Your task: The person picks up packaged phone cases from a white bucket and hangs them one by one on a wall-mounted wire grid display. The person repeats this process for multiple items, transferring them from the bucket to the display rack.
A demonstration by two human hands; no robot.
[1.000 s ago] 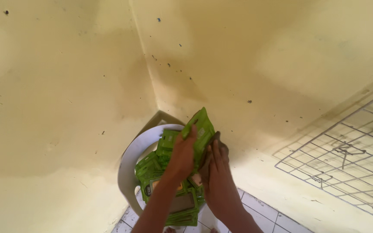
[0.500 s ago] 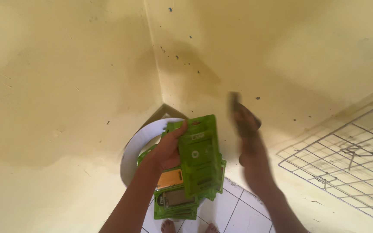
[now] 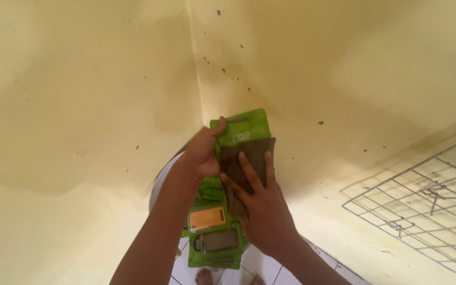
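The right hand [image 3: 262,208] has come back from the wall and now lies flat, fingers spread, on the top green packet [image 3: 241,132]. The left hand [image 3: 201,155] pinches the packet stack's edge.

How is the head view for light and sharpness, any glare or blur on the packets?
Head view: even, soft daylight, no glare on the walls. The left hand and right hand on the top green packet are fairly sharp. The lower packets sit in shade. The wire grid is crisp, lines bowed by the wide lens.

Speckled yellow walls [image 3: 80,105] meet in a corner above white floor tiles [image 3: 259,264].
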